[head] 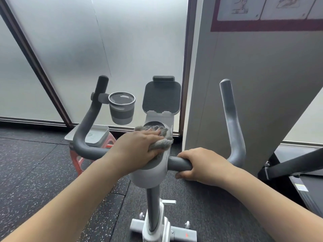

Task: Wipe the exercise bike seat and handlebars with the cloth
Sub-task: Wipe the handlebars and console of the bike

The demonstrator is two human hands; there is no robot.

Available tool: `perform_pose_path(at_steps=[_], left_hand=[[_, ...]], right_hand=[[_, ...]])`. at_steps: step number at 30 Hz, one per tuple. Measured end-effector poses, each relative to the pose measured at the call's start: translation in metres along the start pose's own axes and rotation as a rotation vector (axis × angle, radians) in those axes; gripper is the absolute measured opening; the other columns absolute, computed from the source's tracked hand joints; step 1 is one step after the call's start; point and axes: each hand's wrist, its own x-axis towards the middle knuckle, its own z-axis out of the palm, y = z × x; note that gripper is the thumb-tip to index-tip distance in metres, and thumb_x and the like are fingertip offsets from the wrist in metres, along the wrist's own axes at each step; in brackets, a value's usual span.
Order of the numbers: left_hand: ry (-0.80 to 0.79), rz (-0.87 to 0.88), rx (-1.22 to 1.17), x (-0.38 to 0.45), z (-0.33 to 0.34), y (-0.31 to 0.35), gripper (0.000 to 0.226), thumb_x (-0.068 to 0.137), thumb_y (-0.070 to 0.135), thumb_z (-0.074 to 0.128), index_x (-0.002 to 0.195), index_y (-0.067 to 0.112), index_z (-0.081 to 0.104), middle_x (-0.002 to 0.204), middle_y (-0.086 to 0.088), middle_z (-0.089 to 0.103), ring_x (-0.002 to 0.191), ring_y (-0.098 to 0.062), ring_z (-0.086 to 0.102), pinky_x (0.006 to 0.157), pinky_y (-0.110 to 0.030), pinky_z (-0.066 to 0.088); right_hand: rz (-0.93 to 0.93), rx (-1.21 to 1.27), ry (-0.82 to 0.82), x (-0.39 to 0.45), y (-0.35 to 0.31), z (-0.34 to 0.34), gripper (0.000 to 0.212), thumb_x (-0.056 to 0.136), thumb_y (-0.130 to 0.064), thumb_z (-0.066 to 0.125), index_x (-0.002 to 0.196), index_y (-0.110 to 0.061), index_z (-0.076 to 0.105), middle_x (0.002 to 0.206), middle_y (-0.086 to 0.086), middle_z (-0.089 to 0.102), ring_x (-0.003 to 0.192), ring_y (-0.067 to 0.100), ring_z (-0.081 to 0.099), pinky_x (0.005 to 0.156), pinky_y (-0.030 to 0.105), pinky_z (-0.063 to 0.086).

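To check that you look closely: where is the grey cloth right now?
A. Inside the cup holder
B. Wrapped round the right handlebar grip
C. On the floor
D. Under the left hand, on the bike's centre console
D: the left hand presses the cloth onto the console, while the right hand grips the bare handlebar.

Both bare forearms reach forward. The left hand presses palm-down, fingers curled closed. The right hand is wrapped in a firm grip.
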Motion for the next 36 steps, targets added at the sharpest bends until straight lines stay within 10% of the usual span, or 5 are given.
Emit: perform_pose_path(at_steps=[6, 13, 23, 28, 36], left_hand=[[0.442, -0.312, -0.459, -0.008, -0.024, -0.019, 0.007, 0.079, 0.042, 0.065, 0.076, 0.036, 0.068, 0.061, 0.007, 0.065, 0.064, -0.006, 0.058, 0.06, -0.016, 0.041], [0.018, -0.255, -0.206, 0.032, 0.027, -0.018, 0.054, 0.091, 0.048, 0.047, 0.142, 0.034, 0.035, 0.151, 0.01, 0.033, 0.14, -0.013, 0.026, 0.113, -0.031, 0.02], [0.188, -0.201, -0.333, 0.007, -0.009, -0.012, 0.016, 0.088, 0.031, 0.057, 0.087, 0.017, 0.065, 0.079, -0.003, 0.068, 0.076, -0.026, 0.058, 0.069, -0.037, 0.045], [0.085, -0.217, -0.235, 0.043, 0.021, -0.011, 0.049, 0.09, 0.048, 0.047, 0.136, 0.032, 0.045, 0.144, 0.004, 0.044, 0.132, -0.018, 0.037, 0.109, -0.035, 0.029], [0.002, -0.073, -0.032, 0.006, 0.023, -0.003, 0.052, 0.09, 0.04, 0.051, 0.141, 0.035, 0.037, 0.151, 0.011, 0.032, 0.14, -0.012, 0.026, 0.114, -0.026, 0.015]], right_hand=[[0.002, 0.025, -0.001, -0.001, 0.0, 0.0, 0.031, 0.073, -0.059, 0.066, 0.092, -0.035, 0.057, 0.087, -0.012, 0.063, 0.083, 0.013, 0.057, 0.069, 0.033, 0.047], [0.003, 0.025, 0.01, -0.001, 0.0, 0.001, 0.036, 0.071, -0.061, 0.065, 0.099, -0.039, 0.058, 0.092, -0.013, 0.064, 0.087, 0.012, 0.057, 0.069, 0.031, 0.046], [0.016, 0.015, 0.01, 0.001, 0.0, 0.002, 0.041, 0.071, -0.062, 0.065, 0.101, -0.035, 0.059, 0.092, -0.011, 0.065, 0.086, 0.014, 0.058, 0.073, 0.034, 0.049], [0.021, -0.008, 0.021, 0.0, -0.001, 0.001, 0.041, 0.072, -0.062, 0.064, 0.101, -0.033, 0.059, 0.092, -0.01, 0.065, 0.085, 0.014, 0.058, 0.071, 0.034, 0.049], [0.004, -0.03, 0.029, -0.001, -0.001, 0.001, 0.04, 0.073, -0.06, 0.063, 0.1, -0.032, 0.059, 0.093, -0.01, 0.065, 0.087, 0.016, 0.059, 0.073, 0.034, 0.048]])
